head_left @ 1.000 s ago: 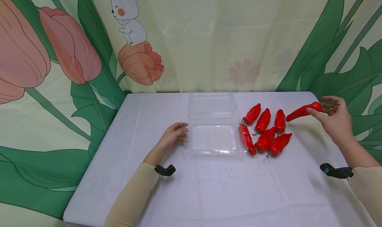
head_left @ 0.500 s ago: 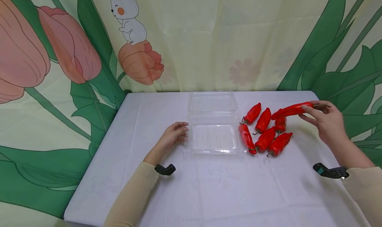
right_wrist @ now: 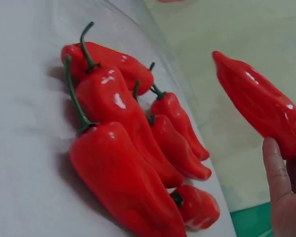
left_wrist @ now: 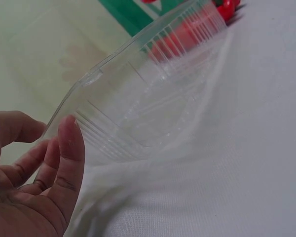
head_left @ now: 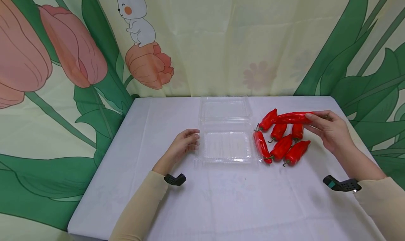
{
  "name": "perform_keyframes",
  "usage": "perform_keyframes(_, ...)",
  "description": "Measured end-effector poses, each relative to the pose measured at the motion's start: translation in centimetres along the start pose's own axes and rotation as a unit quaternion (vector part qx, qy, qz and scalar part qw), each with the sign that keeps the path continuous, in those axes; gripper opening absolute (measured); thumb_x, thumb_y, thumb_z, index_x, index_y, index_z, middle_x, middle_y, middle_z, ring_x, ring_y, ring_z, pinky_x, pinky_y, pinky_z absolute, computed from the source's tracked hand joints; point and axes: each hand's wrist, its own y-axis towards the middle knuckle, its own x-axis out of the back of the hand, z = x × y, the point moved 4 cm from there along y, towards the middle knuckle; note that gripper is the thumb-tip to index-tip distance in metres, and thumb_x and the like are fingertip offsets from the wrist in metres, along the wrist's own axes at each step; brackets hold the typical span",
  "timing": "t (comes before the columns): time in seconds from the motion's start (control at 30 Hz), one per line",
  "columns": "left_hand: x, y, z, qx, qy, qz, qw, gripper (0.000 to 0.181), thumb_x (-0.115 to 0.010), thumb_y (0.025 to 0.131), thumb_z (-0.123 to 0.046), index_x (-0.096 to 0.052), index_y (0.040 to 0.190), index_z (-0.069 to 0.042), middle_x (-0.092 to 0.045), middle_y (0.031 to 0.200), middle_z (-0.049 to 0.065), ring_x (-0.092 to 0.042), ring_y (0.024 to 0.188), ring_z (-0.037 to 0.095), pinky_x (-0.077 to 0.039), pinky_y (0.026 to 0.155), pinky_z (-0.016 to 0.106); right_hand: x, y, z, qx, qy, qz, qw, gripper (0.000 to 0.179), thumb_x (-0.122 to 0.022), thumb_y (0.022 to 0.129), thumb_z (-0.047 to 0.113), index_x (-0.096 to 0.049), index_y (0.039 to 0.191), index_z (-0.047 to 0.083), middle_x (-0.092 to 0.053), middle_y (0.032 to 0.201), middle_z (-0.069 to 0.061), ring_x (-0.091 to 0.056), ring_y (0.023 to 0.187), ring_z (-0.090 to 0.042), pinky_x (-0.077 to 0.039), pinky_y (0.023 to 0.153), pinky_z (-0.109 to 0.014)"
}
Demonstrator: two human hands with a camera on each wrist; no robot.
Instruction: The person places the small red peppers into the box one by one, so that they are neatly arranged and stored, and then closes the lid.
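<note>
My right hand (head_left: 330, 130) holds a red pepper (head_left: 292, 118) by its stem end, with the tip pointing left. It hangs above several other red peppers (head_left: 295, 153) that lie in a group on the table. In the right wrist view, fingers and thumb grip the held pepper (right_wrist: 259, 101) at its thick end, apart from the peppers (right_wrist: 123, 173) below. A clear plastic clamshell box (head_left: 226, 147) lies with its lid laid back, left of the peppers. My left hand (head_left: 185, 142) pinches the box's left rim, the wall (left_wrist: 103, 118) showing beside the fingertips.
A white cloth covers the table (head_left: 221, 202). The lid (head_left: 225, 110) reaches close to the back edge, in front of a printed curtain (head_left: 209, 51). One pepper (head_left: 262, 147) lies right against the box's right side.
My right hand has moved left with the pepper, from right of the group to above its back peppers. My left hand has stayed at the box's rim.
</note>
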Motion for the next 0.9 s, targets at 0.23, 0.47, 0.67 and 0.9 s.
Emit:
perform_keyframes(0.23, -0.1, 0.0, -0.2, -0.005, -0.002, 0.003, 1.0000, 0.037, -0.063, 0.103, -0.013, -0.056, 0.137, -0.002, -0.061, 0.110, 0.007, -0.062, 0.088, 0.016, -0.058, 0.073, 0.023, -2.6, -0.4, -0.8, -0.010, -0.073, 0.019, 0.9971, 0.032, -0.071, 0.098, 0.017, -0.057, 0.126, 0.023, -0.060, 0.117, 0.008, -0.071, 0.092, -0.001, -0.061, 0.074, -0.021)
perform_keyframes(0.47, -0.1, 0.1, -0.1, -0.005, -0.001, 0.006, 1.0000, 0.038, -0.062, 0.103, -0.013, -0.055, 0.139, -0.001, -0.061, 0.109, 0.005, -0.062, 0.088, 0.016, -0.058, 0.073, 0.024, -4.4, -0.3, -1.9, -0.042, -0.154, 0.039, 0.9865, 0.027, -0.071, 0.098, 0.027, -0.058, 0.121, 0.025, -0.057, 0.115, 0.010, -0.068, 0.091, 0.002, -0.059, 0.077, -0.016)
perform_keyframes(0.67, 0.0, 0.3, 0.0, 0.001, -0.008, 0.007, 0.9999, 0.037, -0.062, 0.103, -0.013, -0.055, 0.138, -0.002, -0.061, 0.108, 0.006, -0.062, 0.088, 0.016, -0.058, 0.073, 0.024, -5.6, -0.1, -2.4, -0.060, -0.273, 0.038, 0.9594, 0.029, -0.070, 0.098, 0.042, -0.055, 0.120, 0.031, -0.054, 0.116, 0.010, -0.063, 0.096, 0.000, -0.057, 0.081, -0.016)
perform_keyframes(0.9, 0.1, 0.1, -0.1, 0.000, -0.031, 0.007, 0.9995, 0.049, -0.062, 0.102, -0.007, -0.050, 0.149, -0.009, -0.063, 0.114, 0.009, -0.065, 0.083, 0.015, -0.059, 0.071, 0.023, -7.5, -0.1, -3.3, -0.052, -0.371, 0.054, 0.9254, 0.067, -0.068, 0.096, 0.052, -0.049, 0.142, 0.007, -0.049, 0.141, -0.015, -0.057, 0.107, -0.016, -0.058, 0.089, -0.027)
